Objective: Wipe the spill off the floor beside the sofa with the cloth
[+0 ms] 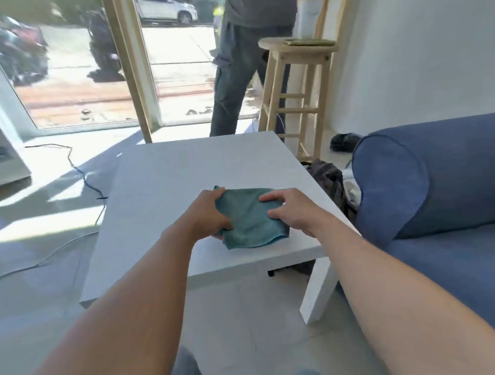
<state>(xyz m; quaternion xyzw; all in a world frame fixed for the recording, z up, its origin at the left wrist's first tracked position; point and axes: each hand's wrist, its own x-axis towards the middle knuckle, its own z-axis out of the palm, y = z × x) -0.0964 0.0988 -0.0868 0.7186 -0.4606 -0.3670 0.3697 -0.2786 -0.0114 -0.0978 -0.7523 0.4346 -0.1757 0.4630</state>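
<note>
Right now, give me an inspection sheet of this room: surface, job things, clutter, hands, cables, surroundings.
Surface: white table, bare apart from the cloth.
Job's things: teal cloth folded near the table's front edge; no spill seen on the floor in view.
Clutter: dark bag on the floor between table and blue sofa.
Hands: left hand gripping the cloth's left edge; right hand resting fingers on its right side.
Cables: black cable across the floor, left of the table.
Surroundings: wooden stool, another person standing by the open door.
</note>
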